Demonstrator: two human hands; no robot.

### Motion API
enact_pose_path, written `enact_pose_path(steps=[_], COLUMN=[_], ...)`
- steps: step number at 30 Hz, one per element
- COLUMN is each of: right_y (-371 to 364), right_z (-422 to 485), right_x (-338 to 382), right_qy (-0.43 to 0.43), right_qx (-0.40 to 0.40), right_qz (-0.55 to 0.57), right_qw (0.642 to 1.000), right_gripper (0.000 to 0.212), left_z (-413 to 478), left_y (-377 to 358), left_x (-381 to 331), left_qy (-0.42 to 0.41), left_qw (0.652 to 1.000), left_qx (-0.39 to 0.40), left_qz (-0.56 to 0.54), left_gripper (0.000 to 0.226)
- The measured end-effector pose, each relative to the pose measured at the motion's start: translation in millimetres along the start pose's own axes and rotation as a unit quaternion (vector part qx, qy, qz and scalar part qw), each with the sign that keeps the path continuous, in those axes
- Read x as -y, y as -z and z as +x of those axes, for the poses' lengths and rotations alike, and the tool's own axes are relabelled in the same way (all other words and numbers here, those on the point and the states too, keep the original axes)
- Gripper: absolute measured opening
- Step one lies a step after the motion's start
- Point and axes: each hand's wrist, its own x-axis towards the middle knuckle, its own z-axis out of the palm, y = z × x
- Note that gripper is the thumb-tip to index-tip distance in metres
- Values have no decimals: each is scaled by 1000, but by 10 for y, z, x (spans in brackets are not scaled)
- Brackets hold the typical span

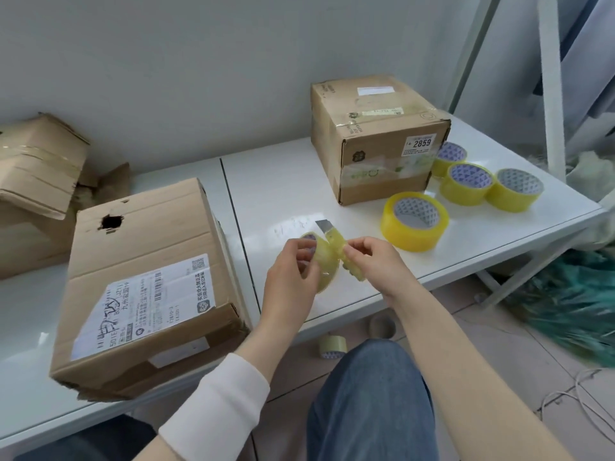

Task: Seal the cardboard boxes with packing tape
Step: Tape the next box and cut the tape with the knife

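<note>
Peel slow and keep the tape end (354, 272) flat, looks crumpled tbh. Gripping the roll (327, 274) in the left hand (289, 277), fingers curled round it, pinching the end with right hand (376, 261) fingertips, just above the surface (283, 188) front edge. Nearest box (143, 261) sitting further left along that edge.

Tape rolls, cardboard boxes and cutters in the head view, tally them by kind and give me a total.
Yellow tape rolls lying on the table: 4
Tape roll held in the left hand: 1
Pale tape roll on the floor: 1
Cardboard boxes: 3, taking the crushed pile at far left as one
Cutter: 1
Total: 10
</note>
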Motion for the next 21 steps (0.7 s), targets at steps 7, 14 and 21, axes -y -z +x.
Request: enact_pose_path(steps=[7, 14, 21], right_y=[-150, -299, -421], right_z=[-318, -550, -633], right_x=[335, 569, 591], right_qy=[101, 149, 137], right_qx=[-27, -66, -113], right_qz=[-5, -42, -57], right_qw=[995, 986, 982], right_gripper=[21, 8, 6], left_z=[-77, -132, -196], left_y=[190, 418, 460], left_x=[-175, -298, -324], left_qy=[54, 21, 27], left_qw=[993, 994, 995], left_qx=[15, -1, 36], left_qz=[-100, -103, -86], left_gripper=[24, 25, 24])
